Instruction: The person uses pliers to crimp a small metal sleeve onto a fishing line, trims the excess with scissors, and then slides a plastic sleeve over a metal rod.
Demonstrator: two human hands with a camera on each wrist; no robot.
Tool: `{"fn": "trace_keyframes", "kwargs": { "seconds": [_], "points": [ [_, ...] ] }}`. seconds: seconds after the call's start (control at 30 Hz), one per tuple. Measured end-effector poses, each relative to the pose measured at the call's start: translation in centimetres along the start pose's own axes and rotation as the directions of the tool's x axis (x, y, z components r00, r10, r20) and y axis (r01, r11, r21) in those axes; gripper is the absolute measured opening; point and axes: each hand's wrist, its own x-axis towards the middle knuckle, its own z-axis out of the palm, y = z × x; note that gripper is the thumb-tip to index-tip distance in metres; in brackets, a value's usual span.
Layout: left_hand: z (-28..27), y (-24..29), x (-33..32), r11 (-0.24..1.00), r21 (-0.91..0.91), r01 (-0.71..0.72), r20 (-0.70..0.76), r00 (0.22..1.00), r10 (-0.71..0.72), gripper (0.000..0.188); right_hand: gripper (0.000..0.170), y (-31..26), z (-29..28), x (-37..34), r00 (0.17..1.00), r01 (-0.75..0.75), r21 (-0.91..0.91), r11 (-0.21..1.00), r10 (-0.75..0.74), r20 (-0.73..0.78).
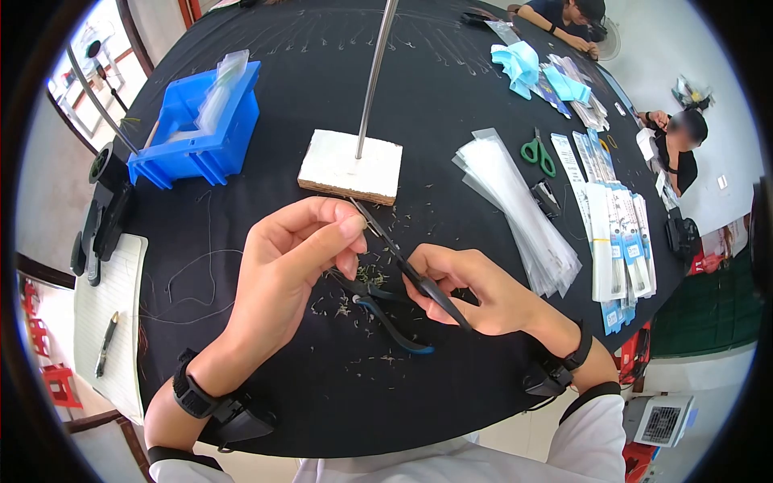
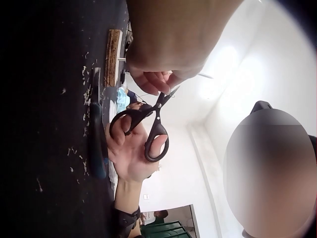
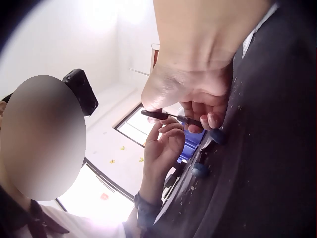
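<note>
My left hand [image 1: 290, 253] pinches a small thin piece between thumb and forefinger, above the middle of the black table; I cannot tell what it is. My right hand [image 1: 491, 294] holds black scissors [image 1: 439, 299], with thumb and fingers through the handle loops [image 2: 164, 157]. In the left wrist view the scissor blades [image 2: 170, 94] stand apart, their tips right at the left fingertips. Under the hands lie blue-and-black pliers [image 1: 392, 328] among small clippings [image 1: 366, 278]. Seen from the right wrist, the left hand [image 3: 166, 146] is behind the scissors.
A white-topped block [image 1: 342, 161] with a metal rod [image 1: 374, 76] stands ahead. A blue bin [image 1: 197, 153] and a notebook with a pen [image 1: 106, 344] are left. Clear sleeves [image 1: 523, 217], green-handled scissors [image 1: 538, 154] and packets [image 1: 620, 241] lie right. Other people sit at the far right.
</note>
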Motion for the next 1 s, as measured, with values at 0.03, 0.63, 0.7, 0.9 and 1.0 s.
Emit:
{"fn": "trace_keyframes", "kwargs": {
  "seconds": [0.03,0.63,0.7,0.9,1.0],
  "points": [
    [0.01,0.00,0.00,1.000,0.000,0.001,-0.001,1.000,-0.001,0.012,0.025,-0.08,0.05,0.01,1.000,-0.004,0.002,1.000,0.004,-0.004],
    [-0.18,-0.15,0.11,1.000,-0.022,0.016,0.000,1.000,-0.016,0.015,0.017,-0.16,0.37,0.14,0.998,0.029,-0.051,0.998,-0.031,-0.052],
    [-0.24,-0.16,0.12,1.000,-0.021,0.018,0.002,1.000,-0.017,0.015,0.017,-0.14,0.38,0.14,0.998,0.027,-0.055,0.998,-0.030,-0.055],
    [-0.28,-0.20,0.13,1.000,-0.019,0.015,0.005,1.000,-0.015,0.015,0.016,-0.11,0.45,0.19,0.997,0.031,-0.072,0.997,-0.036,-0.072],
    [-0.28,-0.20,0.13,1.000,-0.019,0.016,0.003,1.000,-0.016,0.016,0.015,-0.10,0.47,0.16,0.996,0.025,-0.070,0.997,-0.030,-0.078]
  ]
}}
